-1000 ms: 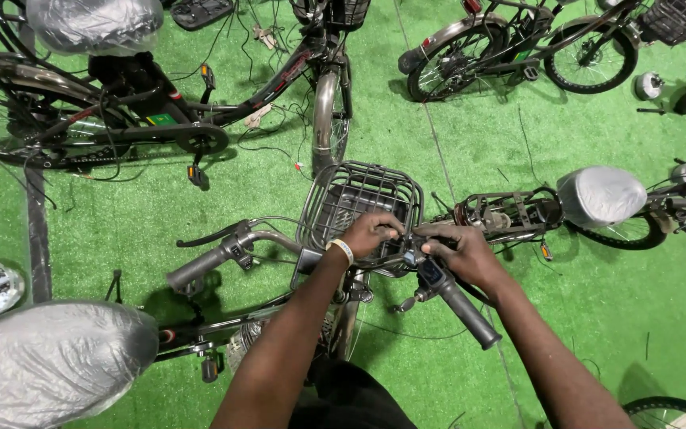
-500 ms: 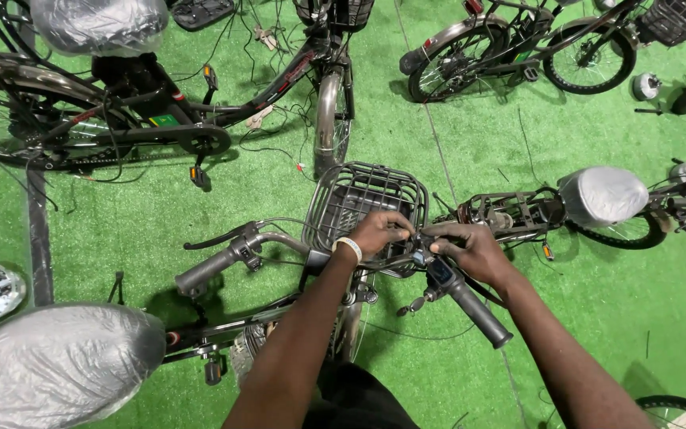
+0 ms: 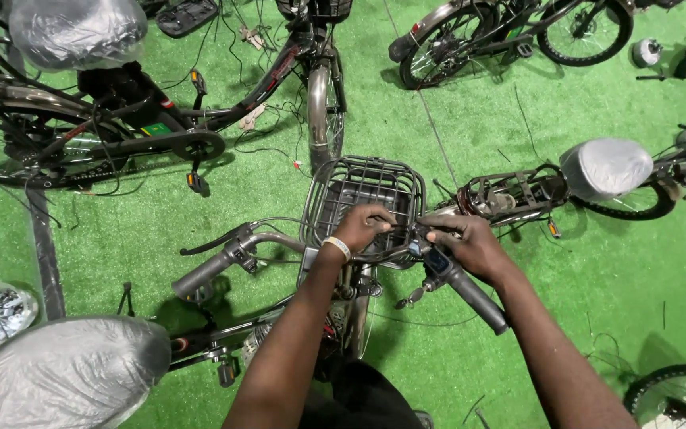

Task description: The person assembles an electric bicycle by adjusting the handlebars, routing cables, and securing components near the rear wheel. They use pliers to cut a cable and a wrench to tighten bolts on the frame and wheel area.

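we are curling our left hand (image 3: 364, 226) around the thin cables at the rear rim of the dark wire front basket (image 3: 365, 191) | our right hand (image 3: 470, 246) is pinching shut on the curved metal handlebar (image 3: 279, 238) beside its black grip (image 3: 478, 300) | green turf floor (image 3: 597, 318) underneath

Green turf floor (image 3: 597, 262) w/ loose wires. Dark bike (image 3: 144, 127) lies top left, plastic-wrapped saddle (image 3: 77, 32) above it. 2nd bike (image 3: 510, 32) top right. Wrapped grey saddle (image 3: 605, 168) at right, another (image 3: 65, 373) btm left, wheel (image 3: 676, 397) btm right corner.
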